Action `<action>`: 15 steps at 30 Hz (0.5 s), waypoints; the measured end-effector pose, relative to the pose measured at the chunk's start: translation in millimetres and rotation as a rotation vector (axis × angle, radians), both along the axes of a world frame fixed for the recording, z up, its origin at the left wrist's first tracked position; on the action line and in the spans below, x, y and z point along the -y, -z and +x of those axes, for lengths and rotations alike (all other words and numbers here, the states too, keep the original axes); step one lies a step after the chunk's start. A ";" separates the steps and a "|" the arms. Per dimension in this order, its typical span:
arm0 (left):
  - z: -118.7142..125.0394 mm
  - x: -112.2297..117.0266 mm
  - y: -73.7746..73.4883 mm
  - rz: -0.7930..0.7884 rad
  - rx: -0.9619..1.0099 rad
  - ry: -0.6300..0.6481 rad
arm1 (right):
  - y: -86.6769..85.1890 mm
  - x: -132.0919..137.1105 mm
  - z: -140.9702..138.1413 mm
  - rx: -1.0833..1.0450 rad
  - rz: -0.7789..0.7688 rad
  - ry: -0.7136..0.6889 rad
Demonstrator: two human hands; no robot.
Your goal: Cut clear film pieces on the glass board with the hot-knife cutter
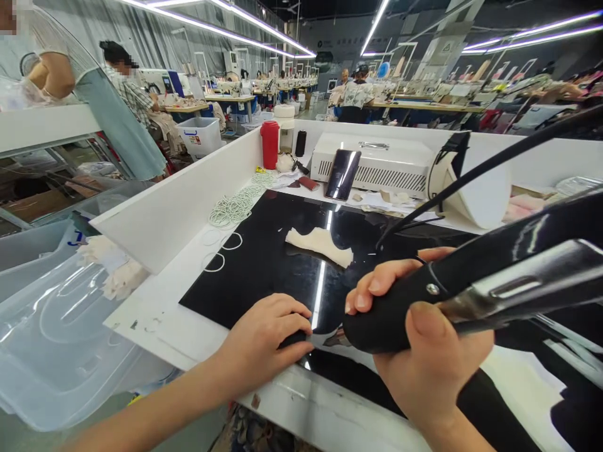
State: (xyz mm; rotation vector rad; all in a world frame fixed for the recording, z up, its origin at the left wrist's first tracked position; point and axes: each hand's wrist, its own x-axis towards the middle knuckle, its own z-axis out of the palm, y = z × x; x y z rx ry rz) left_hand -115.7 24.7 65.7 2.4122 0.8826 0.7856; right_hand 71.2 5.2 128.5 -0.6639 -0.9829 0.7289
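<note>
My right hand (428, 351) is wrapped around a thick black hand tool (386, 323) with a long silver metal lever along its side. The tool's small metal tip points left, close above the glossy black sheet (264, 263) on the table. My left hand (271, 329) rests at the front of that sheet, its fingers curled around a small rounded black object (293, 339) whose kind I cannot make out. Beyond both hands lies a cream, curved fabric piece (323, 245). At the lower right, a larger pale piece (522, 383) lies partly behind my right forearm.
Pale green elastic loops (230, 207) are heaped by the left wall (179, 188). A phone (343, 174) leans against a white vented box (372, 157); a red cup (270, 144) stands nearby. A black cable (471, 179) crosses the right side. People work at tables behind.
</note>
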 end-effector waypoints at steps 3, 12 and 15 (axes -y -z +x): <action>2.8 0.5 -0.7 -0.023 0.010 0.002 | 0.9 -4.5 -3.9 0.003 0.015 -0.008; 1.1 1.8 -1.5 -0.074 0.056 0.029 | 1.8 -8.2 -9.1 0.013 0.010 0.011; 0.1 2.6 -2.8 -0.108 0.107 0.009 | 1.8 -8.9 -10.9 0.002 0.007 0.004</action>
